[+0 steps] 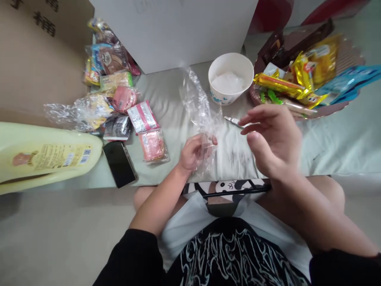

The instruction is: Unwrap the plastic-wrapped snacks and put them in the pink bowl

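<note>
My left hand (195,151) is closed on a crumpled clear plastic bag (196,99), which stretches away from me over the cloth. Raised above the surface on the other side, my right hand (272,139) has its fingers apart and holds nothing. Just beyond its fingertips lies a small metal blade-like tool (233,120), partly hidden by the hand. Behind the bag stands a white paper tub (228,97) with something white inside. A scalloped tray (342,107) of wrapped snacks is beyond my right hand.
At left are a pile of packaged snacks (114,59), a pink packet (153,145), a phone (120,163) and a big yellow bottle (50,155) on its side. A white box (178,35) stands at the back and a cardboard box (38,59) at far left.
</note>
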A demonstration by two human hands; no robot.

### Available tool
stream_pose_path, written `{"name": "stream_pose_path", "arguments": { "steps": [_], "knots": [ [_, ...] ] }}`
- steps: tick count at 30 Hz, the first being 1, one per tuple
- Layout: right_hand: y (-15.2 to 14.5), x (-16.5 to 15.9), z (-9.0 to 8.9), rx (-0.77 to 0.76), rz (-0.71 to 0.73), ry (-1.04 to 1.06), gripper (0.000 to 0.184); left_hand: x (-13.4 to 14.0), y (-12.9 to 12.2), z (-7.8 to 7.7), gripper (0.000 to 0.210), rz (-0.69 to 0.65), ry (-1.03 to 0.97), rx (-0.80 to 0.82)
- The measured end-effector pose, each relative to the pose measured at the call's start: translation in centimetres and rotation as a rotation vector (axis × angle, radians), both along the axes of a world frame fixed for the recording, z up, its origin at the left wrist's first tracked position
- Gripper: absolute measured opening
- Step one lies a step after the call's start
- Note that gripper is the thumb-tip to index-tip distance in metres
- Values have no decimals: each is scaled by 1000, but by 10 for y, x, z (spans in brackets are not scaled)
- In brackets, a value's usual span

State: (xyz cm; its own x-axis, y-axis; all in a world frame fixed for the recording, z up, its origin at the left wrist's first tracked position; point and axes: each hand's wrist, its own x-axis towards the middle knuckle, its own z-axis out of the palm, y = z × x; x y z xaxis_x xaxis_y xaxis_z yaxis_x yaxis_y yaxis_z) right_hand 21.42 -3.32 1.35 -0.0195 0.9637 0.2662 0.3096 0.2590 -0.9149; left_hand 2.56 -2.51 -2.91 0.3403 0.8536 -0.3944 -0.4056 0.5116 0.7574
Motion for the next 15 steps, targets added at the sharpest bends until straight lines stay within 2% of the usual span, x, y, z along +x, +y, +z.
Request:
{"name": "stream_pose_path", "arguments": {
  "steps": [2,4,6,9,11,15],
  "knots": [
    [-1,-1,-9,-66,21,56,39,-3,-2,0,34,-106,-59,-68],
    [-2,0,-22,-178,45,136,48,-7,-3,-1,36,-157,-133,-166],
    [-3,0,-34,-318,99,217,54,-9,-1,-4,33,-170,-160,-272],
    [-6,-1,-43,-477,221,334,53,-10,2,-7,32,-156,-131,-390],
    [-5,0,-46,-454,204,375,50,-9,3,-6,32,-112,-113,-360],
    [-2,7,-49,-246,-12,263,51,-6,5,0,24,-72,-83,-144]
  ]
}}
